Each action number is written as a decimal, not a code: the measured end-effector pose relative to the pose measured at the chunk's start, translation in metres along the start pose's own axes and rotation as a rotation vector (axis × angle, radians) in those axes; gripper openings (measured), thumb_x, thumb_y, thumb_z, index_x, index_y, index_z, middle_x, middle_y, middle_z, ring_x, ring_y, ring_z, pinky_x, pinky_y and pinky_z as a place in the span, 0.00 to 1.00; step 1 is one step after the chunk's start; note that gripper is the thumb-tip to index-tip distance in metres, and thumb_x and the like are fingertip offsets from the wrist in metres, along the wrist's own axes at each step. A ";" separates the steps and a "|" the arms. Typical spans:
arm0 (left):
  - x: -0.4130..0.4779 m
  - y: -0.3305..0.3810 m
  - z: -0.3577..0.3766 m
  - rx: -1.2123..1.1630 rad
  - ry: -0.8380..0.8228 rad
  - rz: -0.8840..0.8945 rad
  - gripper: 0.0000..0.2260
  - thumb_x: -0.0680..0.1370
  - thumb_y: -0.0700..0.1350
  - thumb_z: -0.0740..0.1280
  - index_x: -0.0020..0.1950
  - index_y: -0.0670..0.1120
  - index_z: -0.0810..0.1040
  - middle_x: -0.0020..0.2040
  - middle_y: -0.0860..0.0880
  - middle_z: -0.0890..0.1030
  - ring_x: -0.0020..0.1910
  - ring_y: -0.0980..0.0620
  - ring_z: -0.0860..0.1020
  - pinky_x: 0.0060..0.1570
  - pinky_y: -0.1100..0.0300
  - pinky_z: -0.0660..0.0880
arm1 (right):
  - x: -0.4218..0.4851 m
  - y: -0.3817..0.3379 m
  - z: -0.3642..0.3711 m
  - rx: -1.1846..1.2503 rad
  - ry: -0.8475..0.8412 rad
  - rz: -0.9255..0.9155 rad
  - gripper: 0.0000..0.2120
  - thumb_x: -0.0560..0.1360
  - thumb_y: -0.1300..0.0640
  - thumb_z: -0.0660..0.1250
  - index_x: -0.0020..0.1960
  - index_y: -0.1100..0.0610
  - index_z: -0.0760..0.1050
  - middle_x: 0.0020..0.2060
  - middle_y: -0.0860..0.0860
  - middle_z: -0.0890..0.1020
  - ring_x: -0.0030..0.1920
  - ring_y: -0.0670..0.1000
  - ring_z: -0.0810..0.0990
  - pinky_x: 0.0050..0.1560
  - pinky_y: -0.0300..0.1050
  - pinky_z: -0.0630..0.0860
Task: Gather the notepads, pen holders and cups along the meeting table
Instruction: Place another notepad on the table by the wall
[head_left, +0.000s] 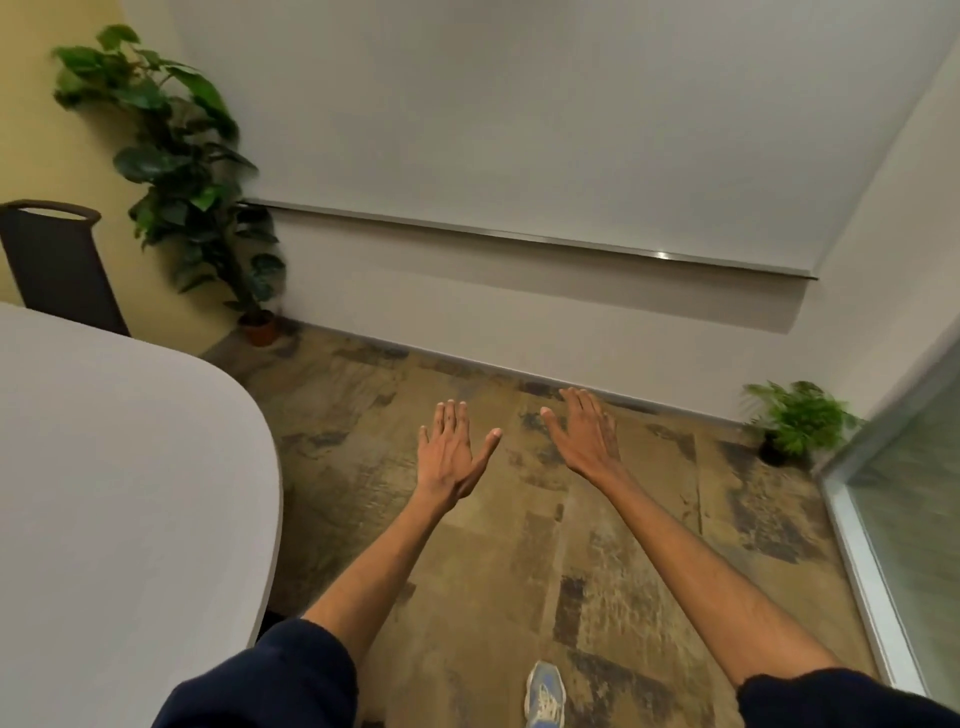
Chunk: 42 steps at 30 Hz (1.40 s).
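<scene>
Shoe (544, 693) at the near edge, toe pointing away, planted on patterned carpet (597, 545). Dark sleeves at both lower corners, forearms bare.

Near left: rounded end of the pale meeting table (119, 493). No notepads, pen holders or cups show anywhere in view, so the task's things must lie further along the table, out of frame to the left.

Mid-distance, over the carpet and right of the table's curve: left hand (449, 454) and right hand (584, 439), both held out, backs up, fingers straight and spread. Neither holds anything, and neither touches the table.

Far right: small potted plant (797, 423) on the floor beside a glass partition (914, 519). Far left: dark chair (57, 260) behind the table, with a tall potted plant (182, 171) in the corner. Far wall: whiteboard (519, 114) with a metal tray along its lower edge.

Judgement: the step looks like rounding the table's end to reach the items, with nothing gathered yet. To do it well:
- Turn left and bring the tabletop into view before reaching.
- Hug the curve without clipping the edge.
- Keep both hands free.
- Stack the flat notepads first as a base.
- Take the cups and holders upright, so pens or dregs don't spill.
</scene>
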<state>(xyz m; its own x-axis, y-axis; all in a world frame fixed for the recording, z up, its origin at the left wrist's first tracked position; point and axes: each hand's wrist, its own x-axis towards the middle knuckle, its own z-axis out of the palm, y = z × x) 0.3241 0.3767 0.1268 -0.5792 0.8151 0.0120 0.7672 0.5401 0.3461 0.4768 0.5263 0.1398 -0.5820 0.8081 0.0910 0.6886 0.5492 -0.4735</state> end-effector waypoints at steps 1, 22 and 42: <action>0.020 -0.001 -0.001 0.005 0.014 -0.019 0.38 0.79 0.68 0.43 0.80 0.44 0.46 0.81 0.45 0.47 0.80 0.48 0.44 0.77 0.43 0.49 | 0.024 -0.002 0.002 0.004 -0.007 -0.019 0.29 0.81 0.40 0.54 0.76 0.55 0.62 0.76 0.52 0.64 0.78 0.53 0.58 0.75 0.61 0.58; 0.313 -0.130 -0.037 -0.063 0.189 -0.463 0.39 0.78 0.69 0.43 0.80 0.43 0.46 0.81 0.44 0.49 0.80 0.48 0.46 0.77 0.43 0.49 | 0.383 -0.112 0.114 -0.004 -0.254 -0.371 0.30 0.81 0.39 0.53 0.76 0.56 0.61 0.76 0.53 0.62 0.78 0.52 0.56 0.73 0.64 0.61; 0.535 -0.381 -0.137 0.054 0.226 -0.698 0.40 0.77 0.71 0.41 0.80 0.46 0.46 0.80 0.43 0.48 0.80 0.45 0.44 0.74 0.34 0.42 | 0.659 -0.397 0.279 -0.022 -0.404 -0.625 0.32 0.81 0.37 0.52 0.78 0.55 0.58 0.78 0.53 0.59 0.79 0.54 0.55 0.75 0.62 0.59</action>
<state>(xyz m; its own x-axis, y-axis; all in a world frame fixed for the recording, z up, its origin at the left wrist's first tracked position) -0.3160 0.5781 0.1300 -0.9760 0.2179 0.0012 0.2084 0.9317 0.2974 -0.3006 0.7813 0.1431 -0.9787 0.2050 0.0068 0.1832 0.8882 -0.4214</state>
